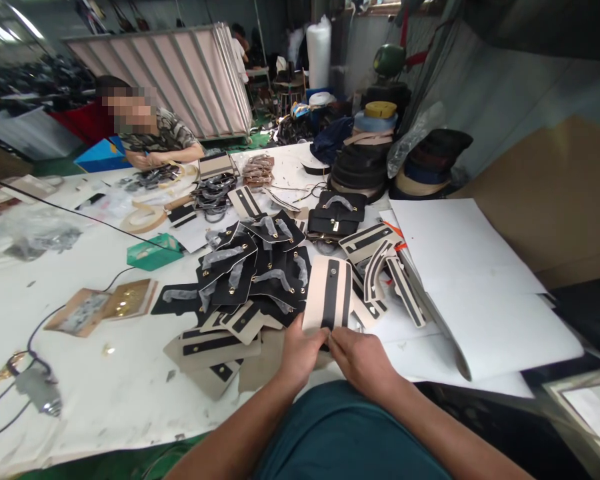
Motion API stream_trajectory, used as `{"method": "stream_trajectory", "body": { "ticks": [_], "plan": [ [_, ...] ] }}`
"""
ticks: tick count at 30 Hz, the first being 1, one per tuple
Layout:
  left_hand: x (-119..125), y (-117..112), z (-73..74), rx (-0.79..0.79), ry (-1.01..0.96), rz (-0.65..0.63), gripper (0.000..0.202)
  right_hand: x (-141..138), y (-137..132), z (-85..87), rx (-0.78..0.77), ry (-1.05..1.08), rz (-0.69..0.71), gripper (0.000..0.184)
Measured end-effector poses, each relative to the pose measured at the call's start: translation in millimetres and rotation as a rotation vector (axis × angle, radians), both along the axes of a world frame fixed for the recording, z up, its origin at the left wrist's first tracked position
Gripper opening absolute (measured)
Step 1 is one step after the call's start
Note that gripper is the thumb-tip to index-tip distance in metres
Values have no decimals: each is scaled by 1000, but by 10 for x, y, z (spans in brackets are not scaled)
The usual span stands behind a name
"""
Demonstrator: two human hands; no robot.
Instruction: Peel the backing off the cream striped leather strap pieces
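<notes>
Both hands grip a beige bag panel (316, 293) with a black strip down its middle and a metal fitting near the top. My left hand (300, 350) pinches its lower left edge. At the lower end of the strip, the fingers of my right hand (360, 357) are closed and nearly touch the left thumb. Whether a small part sits between the fingertips is hidden. Just left lies a pile of black bag flaps (275, 267) with plastic-wrapped handles. Beige panels with black strips (215, 347) lie under and before the pile.
A finished-looking black handbag (337, 213) stands behind. Right are curved strips (377, 270) and large white sheets (480, 267). Left are a green box (153, 252), a tray of gold fittings (130, 299) and a corded tool (37, 390). A co-worker (155, 133) sits across the table.
</notes>
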State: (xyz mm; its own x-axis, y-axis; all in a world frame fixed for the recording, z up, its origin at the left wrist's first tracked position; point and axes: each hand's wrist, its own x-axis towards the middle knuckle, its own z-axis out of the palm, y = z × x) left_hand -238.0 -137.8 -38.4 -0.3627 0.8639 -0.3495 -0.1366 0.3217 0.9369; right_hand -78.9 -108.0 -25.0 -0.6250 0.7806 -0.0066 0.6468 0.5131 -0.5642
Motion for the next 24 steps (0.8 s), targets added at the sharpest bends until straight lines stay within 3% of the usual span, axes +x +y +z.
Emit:
{"method": "stream_trajectory", "body": {
  "ticks": [4,8,10,12,14,16,19,21,24],
  "plan": [
    [94,60,-306,48,-25,71,42,41,-46,-49,119,23,105,29],
    [-76,157,-692,-119,-12,211,39,46,-122,83,-1,175,298,29],
    [-223,164,-869,-153,-25,175,42,65,-109,170,-196,295,183,27],
    [-350,127,-1022,-156,-43,89,45,121,-48,225,-475,434,-23,23],
    [-436,55,-1142,-188,-31,24,43,214,39,236,-716,532,-169,35],
    [-489,-31,-1209,-222,76,1,41,316,125,215,-807,569,-241,38],
    [-516,-151,-1154,-133,413,61,50,428,229,158,-751,586,-336,37],
    [-478,-196,-990,-3,583,73,57,453,286,130,-670,605,-418,37],
    [-295,-153,-585,127,485,-154,59,418,367,156,-545,668,-481,35]
  ]
}}
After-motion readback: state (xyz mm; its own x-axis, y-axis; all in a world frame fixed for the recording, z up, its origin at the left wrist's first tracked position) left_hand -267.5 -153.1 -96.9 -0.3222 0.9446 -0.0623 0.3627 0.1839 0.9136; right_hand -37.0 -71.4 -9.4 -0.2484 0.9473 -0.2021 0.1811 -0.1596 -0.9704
